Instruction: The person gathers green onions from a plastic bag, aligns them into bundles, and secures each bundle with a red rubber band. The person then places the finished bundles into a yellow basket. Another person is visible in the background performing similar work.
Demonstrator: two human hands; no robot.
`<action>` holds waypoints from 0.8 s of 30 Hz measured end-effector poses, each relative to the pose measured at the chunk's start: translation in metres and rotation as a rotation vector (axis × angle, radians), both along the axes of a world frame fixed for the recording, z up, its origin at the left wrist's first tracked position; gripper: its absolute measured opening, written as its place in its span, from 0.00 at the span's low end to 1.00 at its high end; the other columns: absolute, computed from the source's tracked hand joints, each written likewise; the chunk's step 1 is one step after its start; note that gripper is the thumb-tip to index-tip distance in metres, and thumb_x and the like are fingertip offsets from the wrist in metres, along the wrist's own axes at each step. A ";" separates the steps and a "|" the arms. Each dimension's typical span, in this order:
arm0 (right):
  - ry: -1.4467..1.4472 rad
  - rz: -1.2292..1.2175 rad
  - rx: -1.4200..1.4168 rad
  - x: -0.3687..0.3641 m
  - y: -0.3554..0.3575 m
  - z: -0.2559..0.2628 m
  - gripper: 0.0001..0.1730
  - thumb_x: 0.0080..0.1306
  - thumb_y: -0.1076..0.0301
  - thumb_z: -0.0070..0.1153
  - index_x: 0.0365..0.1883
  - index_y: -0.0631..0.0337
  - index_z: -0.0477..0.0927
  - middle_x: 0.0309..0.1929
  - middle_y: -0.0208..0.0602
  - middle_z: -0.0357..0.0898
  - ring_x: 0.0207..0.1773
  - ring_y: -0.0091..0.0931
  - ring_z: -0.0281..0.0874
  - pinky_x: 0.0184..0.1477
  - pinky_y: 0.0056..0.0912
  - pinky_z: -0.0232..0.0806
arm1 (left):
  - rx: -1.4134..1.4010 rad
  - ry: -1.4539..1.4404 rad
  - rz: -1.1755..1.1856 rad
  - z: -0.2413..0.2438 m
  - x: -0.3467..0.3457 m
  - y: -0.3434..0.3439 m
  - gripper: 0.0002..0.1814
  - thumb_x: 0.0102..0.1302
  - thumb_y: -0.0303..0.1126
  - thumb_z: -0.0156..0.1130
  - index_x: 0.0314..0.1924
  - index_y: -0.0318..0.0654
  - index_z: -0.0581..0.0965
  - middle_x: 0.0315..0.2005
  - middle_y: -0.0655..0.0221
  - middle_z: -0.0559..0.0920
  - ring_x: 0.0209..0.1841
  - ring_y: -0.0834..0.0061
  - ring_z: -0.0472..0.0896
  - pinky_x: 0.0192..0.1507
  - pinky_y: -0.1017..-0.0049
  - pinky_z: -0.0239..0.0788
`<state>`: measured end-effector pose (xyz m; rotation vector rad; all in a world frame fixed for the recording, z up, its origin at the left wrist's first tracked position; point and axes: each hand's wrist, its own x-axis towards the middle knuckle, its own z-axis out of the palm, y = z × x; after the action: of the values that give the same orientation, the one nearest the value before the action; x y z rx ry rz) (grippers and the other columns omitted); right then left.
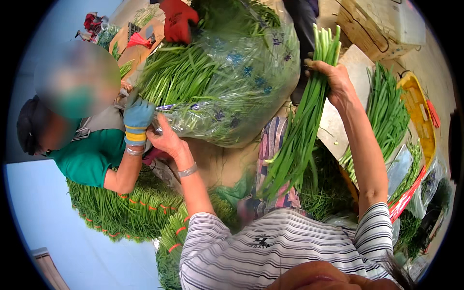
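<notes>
My right hand (337, 81) grips a loose bunch of long green garlic chives (302, 119) near its pale cut ends, and the leaves hang toward my lap. On the left, my left hand (168, 139) is at the edge of a large clear plastic bag (239, 94) printed with blue and purple flowers. Its fingers come close against a co-worker's blue-and-yellow glove (138, 116); whether they pinch the film is hard to see. Many garlic chives (181, 76) lie in the bag, stems toward its mouth on the left.
A co-worker in green sits at left; another person's red glove (177, 21) touches the bag's far side. Chive bundles with orange ties (127, 210) are stacked lower left. At right are a board (331, 119), more chives (388, 105), a yellow crate (420, 108) and a wooden box (362, 25).
</notes>
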<state>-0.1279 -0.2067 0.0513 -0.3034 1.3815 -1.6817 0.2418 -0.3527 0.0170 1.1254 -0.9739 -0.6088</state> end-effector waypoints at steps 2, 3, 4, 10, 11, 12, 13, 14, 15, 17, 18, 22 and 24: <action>0.064 0.053 0.022 0.008 -0.027 0.007 0.17 0.56 0.75 0.62 0.43 0.70 0.77 0.33 0.42 0.81 0.30 0.28 0.80 0.31 0.31 0.75 | -0.043 -0.183 0.051 -0.007 0.010 -0.018 0.26 0.58 0.29 0.68 0.52 0.20 0.72 0.50 0.57 0.77 0.46 0.72 0.74 0.53 0.71 0.66; 0.126 0.041 0.039 0.016 -0.040 0.015 0.15 0.55 0.76 0.63 0.41 0.71 0.77 0.32 0.42 0.80 0.29 0.29 0.79 0.30 0.32 0.74 | -0.060 -0.276 0.067 -0.010 0.013 -0.025 0.25 0.58 0.28 0.67 0.52 0.20 0.72 0.51 0.57 0.77 0.46 0.72 0.75 0.52 0.71 0.66; 0.188 0.030 0.056 0.019 -0.050 0.018 0.14 0.54 0.76 0.63 0.39 0.71 0.77 0.31 0.42 0.80 0.28 0.29 0.78 0.28 0.33 0.73 | -0.018 -0.328 0.087 -0.005 0.012 -0.026 0.22 0.60 0.28 0.65 0.50 0.20 0.73 0.49 0.58 0.78 0.44 0.73 0.75 0.51 0.72 0.66; 0.369 0.063 -0.149 0.003 -0.094 -0.003 0.11 0.53 0.76 0.65 0.36 0.67 0.79 0.28 0.36 0.80 0.23 0.25 0.77 0.23 0.31 0.70 | -0.088 -0.223 0.071 0.004 0.023 -0.011 0.14 0.64 0.27 0.58 0.45 0.23 0.77 0.41 0.65 0.80 0.40 0.77 0.74 0.47 0.74 0.66; 0.447 0.103 -0.193 0.003 -0.096 -0.004 0.11 0.54 0.76 0.64 0.36 0.66 0.80 0.28 0.36 0.81 0.23 0.25 0.77 0.23 0.30 0.70 | -0.088 -0.207 0.074 0.005 0.024 -0.004 0.13 0.64 0.27 0.57 0.45 0.24 0.77 0.40 0.65 0.80 0.40 0.78 0.73 0.47 0.75 0.66; 0.449 0.199 -0.208 0.002 -0.098 -0.003 0.15 0.53 0.73 0.66 0.39 0.66 0.80 0.30 0.37 0.81 0.28 0.25 0.78 0.31 0.30 0.72 | -0.164 -0.113 0.066 0.010 0.020 0.004 0.11 0.66 0.27 0.56 0.42 0.25 0.77 0.36 0.69 0.79 0.36 0.79 0.72 0.41 0.75 0.65; 0.483 0.166 -0.179 0.012 -0.102 0.001 0.21 0.52 0.72 0.67 0.44 0.67 0.77 0.36 0.43 0.80 0.33 0.30 0.78 0.33 0.34 0.72 | -0.150 -0.169 0.099 0.010 0.030 0.007 0.10 0.65 0.28 0.56 0.41 0.25 0.77 0.35 0.69 0.79 0.35 0.79 0.71 0.40 0.75 0.64; 0.518 0.131 -0.149 0.024 -0.107 0.005 0.27 0.52 0.70 0.69 0.49 0.67 0.74 0.42 0.49 0.79 0.37 0.34 0.79 0.36 0.38 0.73 | -0.134 -0.224 0.129 0.011 0.040 0.010 0.10 0.64 0.28 0.56 0.39 0.25 0.76 0.34 0.70 0.78 0.34 0.79 0.71 0.38 0.74 0.64; 0.565 0.098 -0.114 0.033 -0.110 0.009 0.33 0.51 0.69 0.70 0.53 0.68 0.70 0.47 0.54 0.77 0.42 0.39 0.79 0.38 0.43 0.74 | -0.114 -0.269 0.158 0.010 0.049 0.014 0.09 0.64 0.28 0.56 0.37 0.25 0.76 0.32 0.70 0.78 0.34 0.78 0.71 0.37 0.74 0.63; 0.405 0.012 0.217 0.054 -0.112 0.035 0.34 0.52 0.72 0.69 0.56 0.72 0.68 0.46 0.53 0.76 0.40 0.35 0.79 0.32 0.36 0.74 | -0.137 -0.166 0.231 0.024 0.052 0.022 0.07 0.62 0.27 0.56 0.33 0.27 0.74 0.30 0.69 0.76 0.32 0.78 0.70 0.35 0.73 0.62; 0.405 0.153 0.093 0.053 -0.109 0.034 0.27 0.53 0.74 0.68 0.49 0.72 0.72 0.40 0.50 0.79 0.35 0.34 0.79 0.31 0.36 0.73 | -0.158 -0.125 0.275 0.040 0.055 0.030 0.07 0.61 0.26 0.56 0.31 0.28 0.73 0.29 0.69 0.76 0.31 0.78 0.70 0.34 0.73 0.61; 0.346 0.242 0.000 0.084 -0.090 0.044 0.09 0.54 0.78 0.65 0.33 0.71 0.80 0.25 0.40 0.80 0.23 0.30 0.78 0.27 0.34 0.71 | -0.369 -0.190 0.344 0.076 0.075 0.037 0.13 0.62 0.34 0.53 0.28 0.27 0.73 0.25 0.65 0.75 0.29 0.74 0.69 0.32 0.71 0.61; 0.404 0.317 -0.083 0.092 -0.079 0.034 0.10 0.54 0.79 0.64 0.35 0.71 0.80 0.26 0.40 0.81 0.24 0.29 0.79 0.27 0.33 0.72 | -0.532 -0.039 0.284 0.091 0.079 0.035 0.14 0.62 0.34 0.53 0.26 0.28 0.73 0.23 0.66 0.73 0.27 0.73 0.69 0.31 0.70 0.61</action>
<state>-0.0356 -0.2861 0.0849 -0.9017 1.4589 -1.4626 0.3208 -0.3177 0.1077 0.7769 -0.9157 -0.0839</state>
